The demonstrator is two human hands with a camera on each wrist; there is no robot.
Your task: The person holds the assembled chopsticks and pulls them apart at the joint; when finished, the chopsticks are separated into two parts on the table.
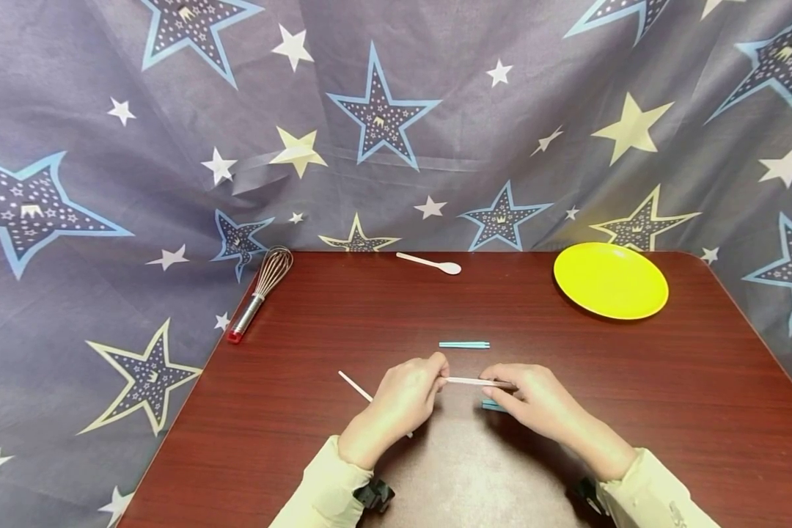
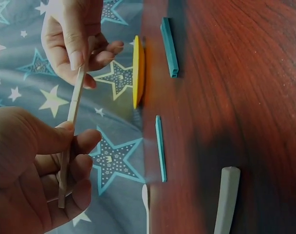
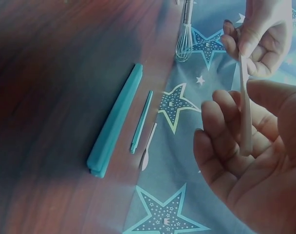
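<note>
A slim white chopstick [image 1: 465, 380] is held level above the table between both hands, and a thin seam crosses it in the left wrist view. My left hand [image 1: 402, 392] pinches one end with thumb and fingers. Thumb and fingertips of my right hand [image 1: 534, 396] pinch it towards the other end. Another white stick [image 1: 355, 386] lies slanted on the table, partly hidden under my left hand. A short teal piece, like folded chopsticks, [image 1: 493, 405] lies beneath my right hand, partly covered by it. A similar teal piece [image 1: 464, 345] lies just beyond the hands.
On the brown table [image 1: 343, 315], a whisk [image 1: 261, 293] with a red-tipped handle lies at the far left. A white spoon [image 1: 435, 263] lies along the back edge. The yellow plate [image 1: 610, 282] is at the back right. Behind hangs a grey star-patterned cloth [image 1: 396, 191].
</note>
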